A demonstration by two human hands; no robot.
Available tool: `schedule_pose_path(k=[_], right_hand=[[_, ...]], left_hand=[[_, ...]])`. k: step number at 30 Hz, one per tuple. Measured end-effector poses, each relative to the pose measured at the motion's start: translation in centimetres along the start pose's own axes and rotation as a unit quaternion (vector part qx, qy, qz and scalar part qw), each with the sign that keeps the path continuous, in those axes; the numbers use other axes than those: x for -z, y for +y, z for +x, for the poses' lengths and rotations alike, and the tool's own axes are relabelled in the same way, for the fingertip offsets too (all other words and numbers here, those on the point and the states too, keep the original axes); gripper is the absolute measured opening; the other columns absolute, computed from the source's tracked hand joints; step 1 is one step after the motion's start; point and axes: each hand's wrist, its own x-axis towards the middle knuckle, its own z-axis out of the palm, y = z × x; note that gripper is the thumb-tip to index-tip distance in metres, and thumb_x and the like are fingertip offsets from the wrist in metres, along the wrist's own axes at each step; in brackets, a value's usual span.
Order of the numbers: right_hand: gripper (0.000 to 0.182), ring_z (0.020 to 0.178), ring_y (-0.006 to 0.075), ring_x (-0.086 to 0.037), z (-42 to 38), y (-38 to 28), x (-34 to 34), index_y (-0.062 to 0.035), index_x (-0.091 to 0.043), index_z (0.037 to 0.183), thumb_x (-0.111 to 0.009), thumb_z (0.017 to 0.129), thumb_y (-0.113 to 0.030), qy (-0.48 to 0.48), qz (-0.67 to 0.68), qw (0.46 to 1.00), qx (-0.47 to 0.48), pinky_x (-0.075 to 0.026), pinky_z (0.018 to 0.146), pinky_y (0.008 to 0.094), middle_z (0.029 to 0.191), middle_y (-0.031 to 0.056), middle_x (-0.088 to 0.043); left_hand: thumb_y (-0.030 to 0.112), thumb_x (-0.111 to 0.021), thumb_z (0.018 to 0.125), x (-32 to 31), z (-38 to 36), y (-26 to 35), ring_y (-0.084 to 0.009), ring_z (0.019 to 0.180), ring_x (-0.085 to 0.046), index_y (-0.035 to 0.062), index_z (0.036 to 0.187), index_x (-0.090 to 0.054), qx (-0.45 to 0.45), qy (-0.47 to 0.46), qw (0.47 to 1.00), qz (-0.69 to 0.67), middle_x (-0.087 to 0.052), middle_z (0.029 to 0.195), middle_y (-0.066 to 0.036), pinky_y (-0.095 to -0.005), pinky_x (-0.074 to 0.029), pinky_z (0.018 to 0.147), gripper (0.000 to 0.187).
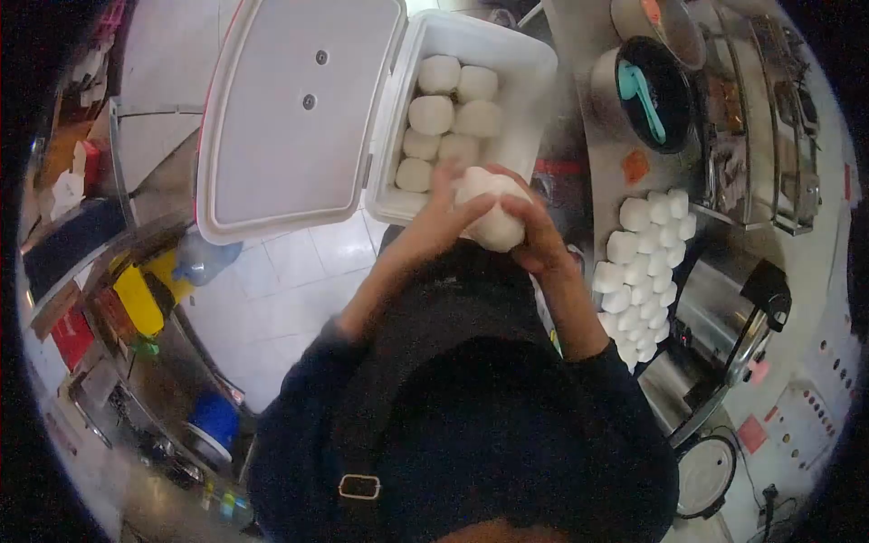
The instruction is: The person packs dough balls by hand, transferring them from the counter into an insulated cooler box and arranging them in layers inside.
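Note:
My left hand [442, 215] and my right hand [541, 231] hold white rounded packs [498, 224] between them, with the thumbs across the top and the fingers curled round the sides. What the white packs contain does not show. They are close above the near edge of a white cooler box [529, 68]. Several similar white packs [431, 115] lie inside the box, mostly along its left side. The raised lid [290, 145] is hinged on the box's left. My left fingers are blurred near the packs in the box.
At right, a steel counter [588, 118] carries many white packs [643, 271] set in rows. Behind them is a dark pot [674, 122] with a turquoise ladle [648, 104]. A steel cooker [715, 299] stands beside the rows. White floor tiles [308, 262] show at left.

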Motion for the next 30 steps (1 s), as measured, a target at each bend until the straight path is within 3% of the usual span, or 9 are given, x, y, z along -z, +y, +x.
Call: schedule_pose_path(k=[3, 5, 8, 9, 11, 18, 23, 26, 30], right_hand=[[0.054, 0.105, 0.0273, -0.055, 2.1, 1.4, 0.9, -0.0119, -0.045, 0.123, -0.068, 0.077, -0.031, 0.068, 0.134, 0.988, -0.02, -0.048, 0.088, 0.0446, 0.116, 0.011, -0.054], [0.052, 0.104, 0.0277, -0.056, 4.6, 2.9, 1.5, -0.0136, -0.046, 0.12, -0.068, 0.077, -0.034, 0.135, 0.209, 0.968, -0.022, -0.047, 0.087, 0.0472, 0.114, 0.0102, -0.055], [0.051, 0.104, 0.0285, -0.054, 9.4, 5.4, 2.2, -0.018, -0.047, 0.119, -0.067, 0.077, -0.039, 0.268, 0.201, 0.942, -0.009, -0.046, 0.087, 0.0507, 0.114, 0.0085, -0.054], [0.049, 0.105, 0.0286, -0.053, 11.0, 6.3, 2.6, -0.0188, -0.048, 0.119, -0.066, 0.078, -0.04, 0.318, 0.203, 0.926, -0.01, -0.045, 0.088, 0.0517, 0.115, 0.008, -0.054], [0.054, 0.104, 0.0301, -0.052, 14.0, 8.4, 4.0, -0.0192, -0.046, 0.121, -0.068, 0.076, -0.04, 0.356, 0.225, 0.906, 0.047, -0.045, 0.085, 0.0515, 0.116, 0.0091, -0.052], [0.074, 0.109, 0.0326, -0.051, 19.9, 9.5, 4.7, -0.009, -0.04, 0.131, -0.069, 0.074, -0.046, 0.58, 0.093, 0.807, 0.07, -0.043, 0.092, 0.0471, 0.129, 0.0148, -0.045], [0.077, 0.11, 0.0325, -0.051, 21.4, 10.3, 5.0, -0.0092, -0.038, 0.133, -0.068, 0.074, -0.047, 0.614, 0.033, 0.784, 0.082, -0.043, 0.091, 0.0471, 0.13, 0.0153, -0.045], [0.078, 0.11, 0.0324, -0.051, 21.7, 10.4, 5.8, -0.0092, -0.036, 0.134, -0.068, 0.074, -0.047, 0.609, 0.011, 0.788, 0.086, -0.043, 0.091, 0.047, 0.13, 0.0156, -0.044], [0.08, 0.11, 0.0323, -0.051, 22.3, 11.0, 7.0, -0.0093, -0.034, 0.136, -0.068, 0.074, -0.048, 0.594, -0.005, 0.8, 0.088, -0.043, 0.09, 0.047, 0.13, 0.0159, -0.044]], left_hand=[[0.028, -0.067, 0.081, 4.4, -5.2, -2.2, -0.0275, 0.112, -0.046, 0.0002, 0.133, -0.029, 0.023, 0.067, 0.997, 0.012, -0.039, 0.127, -0.02, -0.0357, -0.039, 0.095, 0.069], [0.027, -0.068, 0.08, 7.7, -7.6, -5.3, -0.0257, 0.111, -0.047, -0.001, 0.129, -0.034, 0.173, 0.189, 0.966, -0.036, -0.041, 0.125, -0.018, -0.036, -0.039, 0.094, 0.065], [0.025, -0.07, 0.08, 7.5, -6.5, -9.1, -0.0224, 0.105, -0.05, -0.0037, 0.124, -0.041, 0.054, 0.39, 0.918, 0.043, -0.049, 0.117, -0.016, -0.0361, -0.041, 0.091, 0.06], [0.022, -0.071, 0.078, 7.8, -4.8, -9.8, -0.0211, 0.1, -0.053, -0.0062, 0.121, -0.044, -0.012, 0.385, 0.922, 0.025, -0.054, 0.11, -0.014, -0.0344, -0.042, 0.09, 0.058], [0.02, -0.072, 0.076, 8.2, -2.0, -9.5, -0.022, 0.097, -0.054, -0.0076, 0.122, -0.043, 0.038, 0.277, 0.96, -0.004, -0.056, 0.109, -0.014, -0.0335, -0.042, 0.089, 0.06], [0.02, -0.071, 0.074, 7.0, -0.4, -10.9, -0.0247, 0.102, -0.053, -0.0082, 0.128, -0.038, 0.028, 0.31, 0.949, 0.045, -0.053, 0.117, -0.017, -0.0331, -0.04, 0.093, 0.069], [0.019, -0.072, 0.074, 7.8, -0.2, -12.7, -0.027, 0.106, -0.051, -0.0103, 0.129, -0.035, 0.039, 0.352, 0.923, 0.148, -0.051, 0.119, -0.02, -0.034, -0.039, 0.094, 0.072], [0.023, -0.073, 0.074, 6.9, -0.6, -9.4, -0.0278, 0.109, -0.049, -0.0121, 0.131, -0.032, 0.054, 0.279, 0.958, 0.027, -0.05, 0.121, -0.022, -0.0337, -0.038, 0.095, 0.078], [0.023, -0.071, 0.075, 7.3, -0.2, -11.2, -0.0263, 0.105, -0.05, -0.0115, 0.129, -0.035, 0.049, 0.324, 0.943, 0.063, -0.051, 0.118, -0.02, -0.0334, -0.039, 0.093, 0.073]])
